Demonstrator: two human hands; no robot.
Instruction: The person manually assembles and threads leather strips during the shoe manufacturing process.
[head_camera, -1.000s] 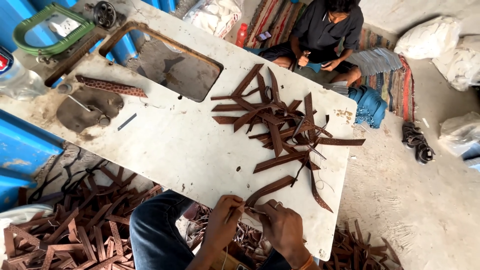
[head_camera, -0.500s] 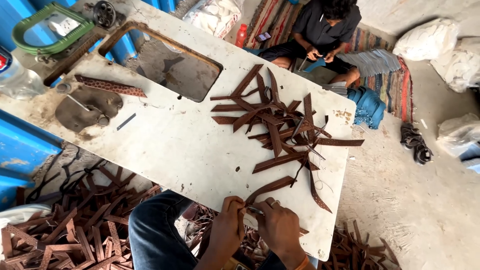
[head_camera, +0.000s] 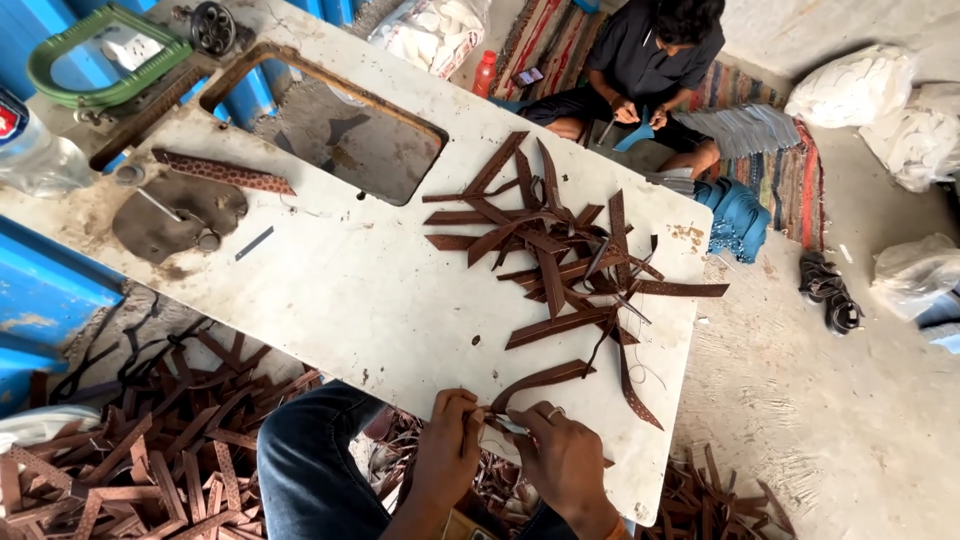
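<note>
Clear plastic bottle with red-blue-white round label, far left edge beside the green frame. Small red bottle upright on floor past the table's far edge. Phone, dark screen, pinkish edge, lying on striped rug just beside the red bottle. Clear plastic bag of white pieces at top centre. White stuffed sacks top right; another whitish bag at right edge, lower down.

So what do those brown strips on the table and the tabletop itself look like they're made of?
The brown strips look like leather or a leather-like sheet: matte, thin, bending in soft curves, some with stitch-like lines. The tabletop looks like white laminate over board: smooth, stained and scuffed, with a rectangular cut-out.
</note>
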